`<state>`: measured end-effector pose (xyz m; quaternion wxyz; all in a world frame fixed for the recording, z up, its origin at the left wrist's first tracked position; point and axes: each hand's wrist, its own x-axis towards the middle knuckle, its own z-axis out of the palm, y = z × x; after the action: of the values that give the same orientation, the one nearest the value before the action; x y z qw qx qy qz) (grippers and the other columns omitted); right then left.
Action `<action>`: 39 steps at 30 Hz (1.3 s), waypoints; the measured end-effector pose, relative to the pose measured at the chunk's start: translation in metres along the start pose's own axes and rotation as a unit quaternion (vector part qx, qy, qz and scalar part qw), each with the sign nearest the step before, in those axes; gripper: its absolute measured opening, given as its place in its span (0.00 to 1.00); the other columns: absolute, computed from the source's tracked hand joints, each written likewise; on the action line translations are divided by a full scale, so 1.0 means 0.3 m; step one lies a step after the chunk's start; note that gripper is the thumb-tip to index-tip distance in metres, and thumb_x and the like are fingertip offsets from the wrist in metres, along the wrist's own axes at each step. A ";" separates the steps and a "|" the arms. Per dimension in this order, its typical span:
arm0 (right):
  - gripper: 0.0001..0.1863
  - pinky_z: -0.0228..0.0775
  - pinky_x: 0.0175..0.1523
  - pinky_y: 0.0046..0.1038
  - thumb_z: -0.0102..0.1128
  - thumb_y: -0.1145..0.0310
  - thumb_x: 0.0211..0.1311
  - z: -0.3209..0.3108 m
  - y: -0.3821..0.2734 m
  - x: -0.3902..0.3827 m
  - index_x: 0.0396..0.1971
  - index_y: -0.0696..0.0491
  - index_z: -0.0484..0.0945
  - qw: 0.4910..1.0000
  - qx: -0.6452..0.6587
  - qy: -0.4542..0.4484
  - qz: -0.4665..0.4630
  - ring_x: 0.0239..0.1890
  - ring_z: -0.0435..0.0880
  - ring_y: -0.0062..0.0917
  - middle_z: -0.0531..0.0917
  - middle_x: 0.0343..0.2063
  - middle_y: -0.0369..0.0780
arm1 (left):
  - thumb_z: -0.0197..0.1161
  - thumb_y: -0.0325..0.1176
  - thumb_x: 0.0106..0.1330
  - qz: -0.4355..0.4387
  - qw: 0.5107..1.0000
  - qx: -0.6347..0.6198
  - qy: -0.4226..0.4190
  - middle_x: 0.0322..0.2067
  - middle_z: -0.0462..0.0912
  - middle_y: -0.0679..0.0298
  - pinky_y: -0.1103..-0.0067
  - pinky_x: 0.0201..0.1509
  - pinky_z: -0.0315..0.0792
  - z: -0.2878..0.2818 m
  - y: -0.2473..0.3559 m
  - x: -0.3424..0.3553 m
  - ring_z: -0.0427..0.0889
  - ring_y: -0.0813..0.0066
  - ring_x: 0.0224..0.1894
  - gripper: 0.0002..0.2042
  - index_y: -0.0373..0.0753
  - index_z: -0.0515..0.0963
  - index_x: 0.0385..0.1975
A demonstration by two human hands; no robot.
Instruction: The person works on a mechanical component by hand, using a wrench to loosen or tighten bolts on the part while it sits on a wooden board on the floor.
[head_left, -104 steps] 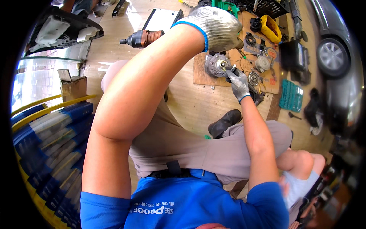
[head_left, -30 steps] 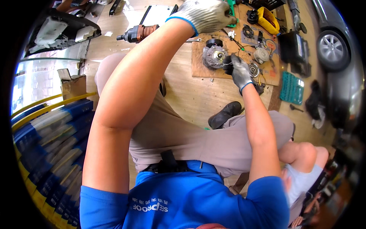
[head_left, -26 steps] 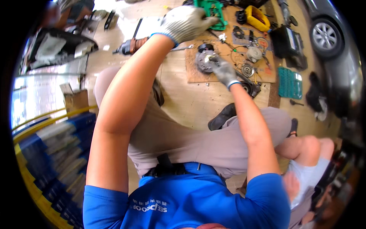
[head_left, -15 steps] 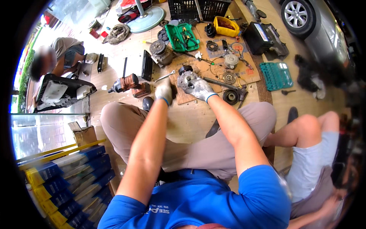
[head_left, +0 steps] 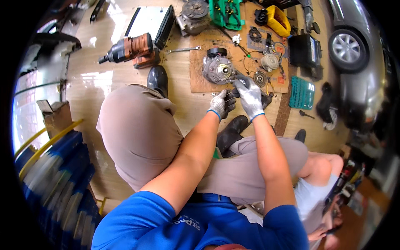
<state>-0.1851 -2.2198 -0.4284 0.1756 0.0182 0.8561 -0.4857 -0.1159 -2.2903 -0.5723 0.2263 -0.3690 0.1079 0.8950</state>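
Just beyond the fingers (head_left: pixel 240 84), a round metal part (head_left: pixel 217 70) is sitting; the left hand (head_left: pixel 222 103) is hovering curled, the right hand (head_left: pixel 250 96) half-curled, any hold unclear.

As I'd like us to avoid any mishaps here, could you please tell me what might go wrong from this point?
The round metal part sits near the close edge of the brown board, by the right hand, so a knock might shift it. The wrench appears to stick out past the board's left edge and could be caught. The power tool lies just beyond the left boot and may be kicked.
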 end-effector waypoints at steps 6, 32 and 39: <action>0.15 0.75 0.32 0.23 0.54 0.62 0.74 -0.020 0.031 0.002 0.49 0.57 0.79 0.944 0.297 -0.023 0.144 0.26 0.81 0.21 0.82 0.29 0.37 | 0.44 0.51 0.78 -0.018 0.992 -0.123 0.023 0.42 0.86 0.61 0.69 0.34 0.82 0.093 0.013 -0.056 0.86 0.67 0.36 0.18 0.46 0.73 0.53; 0.12 0.76 0.53 0.31 0.58 0.77 0.60 0.009 -0.082 0.012 0.44 0.59 0.81 0.978 -0.186 -0.033 -0.092 0.46 0.86 0.34 0.86 0.42 0.46 | 0.47 0.42 0.78 0.009 0.921 -0.386 -0.046 0.39 0.85 0.57 0.67 0.50 0.79 0.191 0.035 0.047 0.84 0.62 0.41 0.15 0.39 0.77 0.42; 0.12 0.76 0.52 0.29 0.60 0.76 0.62 0.024 -0.060 0.007 0.45 0.60 0.80 0.985 -0.153 -0.013 -0.080 0.42 0.86 0.31 0.86 0.41 0.45 | 0.46 0.41 0.77 -0.015 0.923 -0.385 -0.019 0.36 0.85 0.58 0.66 0.48 0.80 0.202 0.062 0.043 0.85 0.63 0.38 0.14 0.40 0.76 0.38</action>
<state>-0.1886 -2.2357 -0.4175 0.1481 -0.0834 0.9166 -0.3619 -0.1700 -2.2804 -0.5384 0.0826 -0.4120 -0.2547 0.8710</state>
